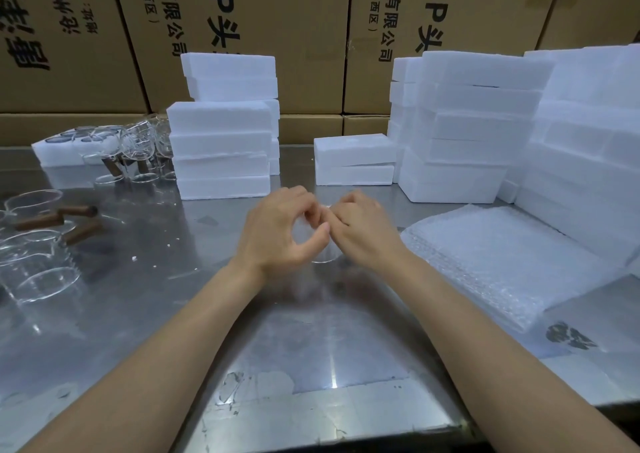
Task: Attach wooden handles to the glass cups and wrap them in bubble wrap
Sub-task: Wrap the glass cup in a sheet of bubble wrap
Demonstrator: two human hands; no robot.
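Both hands curl around one clear glass cup (320, 244) above the metal table (311, 348): left hand (280, 234) encircling it, right hand (363, 231) pinching at its rim. Bubble wrap (502, 262) lies right of the cup; wooden handles (69, 220) lie well to its left.

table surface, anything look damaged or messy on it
Yes. A dark smudge marks the metal table in front of the bubble wrap stack, and small white crumbs are scattered at left. No broken glass visible.
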